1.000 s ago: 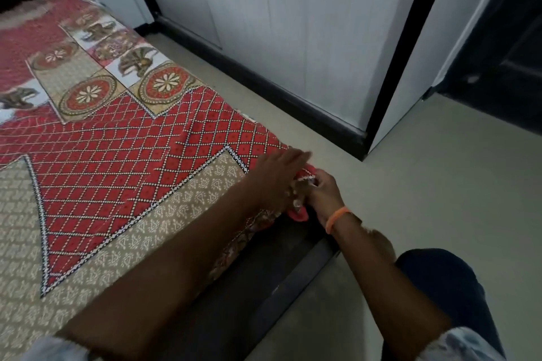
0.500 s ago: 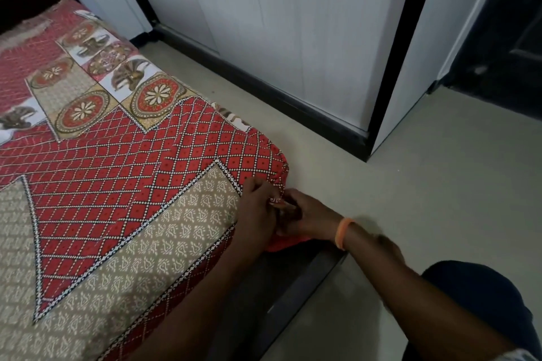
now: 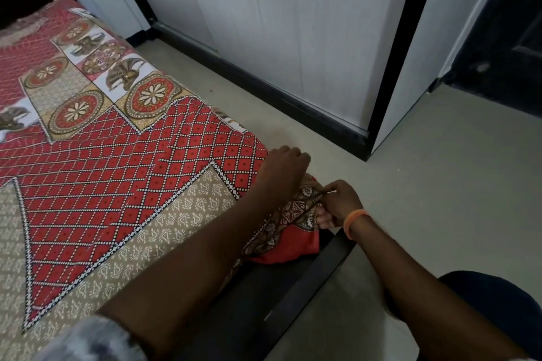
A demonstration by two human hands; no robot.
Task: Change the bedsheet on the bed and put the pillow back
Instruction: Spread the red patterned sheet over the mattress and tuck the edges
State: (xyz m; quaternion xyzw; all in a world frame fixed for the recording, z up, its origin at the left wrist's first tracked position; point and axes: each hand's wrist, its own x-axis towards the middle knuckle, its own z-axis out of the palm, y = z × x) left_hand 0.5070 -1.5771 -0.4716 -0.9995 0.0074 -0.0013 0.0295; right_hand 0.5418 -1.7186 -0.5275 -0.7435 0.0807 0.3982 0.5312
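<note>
A red patterned bedsheet with beige panels and elephant prints covers the mattress. Its corner hangs bunched over the dark bed frame. My left hand lies curled over the mattress corner, fingers bent down onto the sheet's far edge. My right hand, with an orange band at the wrist, pinches the sheet's border at the corner. No pillow is in view.
White wardrobe doors with a black base strip stand close behind the bed. Beige floor lies to the right. A dark doorway is at the far right. My knee is at the lower right.
Both hands have shifted at the bed corner. My left hand moved up onto the corner's far side, and my right hand now pulls up a fold of the sheet's border.
</note>
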